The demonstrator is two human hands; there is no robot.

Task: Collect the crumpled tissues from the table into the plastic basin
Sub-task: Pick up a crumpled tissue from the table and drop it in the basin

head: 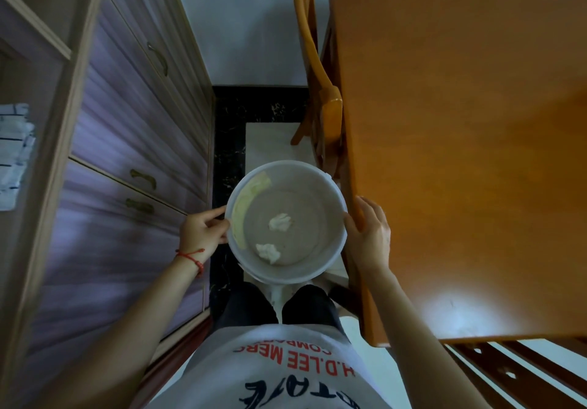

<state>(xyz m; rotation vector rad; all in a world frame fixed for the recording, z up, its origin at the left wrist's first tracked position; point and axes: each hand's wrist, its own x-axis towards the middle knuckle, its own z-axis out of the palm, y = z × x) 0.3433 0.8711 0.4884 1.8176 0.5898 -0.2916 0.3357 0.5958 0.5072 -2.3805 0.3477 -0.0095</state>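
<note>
A round whitish plastic basin [330,186] hangs in front of my body, just left of the orange wooden table [460,154]. Two crumpled white tissues lie inside it: one [280,221] near the middle, another [268,252] toward the near wall. My left hand [203,233] grips the basin's left rim, a red string bracelet on its wrist. On the basin's right rim rests my right hand [370,237], fingers curled around it, right against the table's edge. No tissue shows on the visible table top.
A purple cabinet with drawers and brass handles [127,154] lines the left side, leaving a narrow aisle of tiled floor [266,141]. An orange wooden chair [317,90] stands at the table's far left edge. A slatted chair seat [514,373] sits at lower right.
</note>
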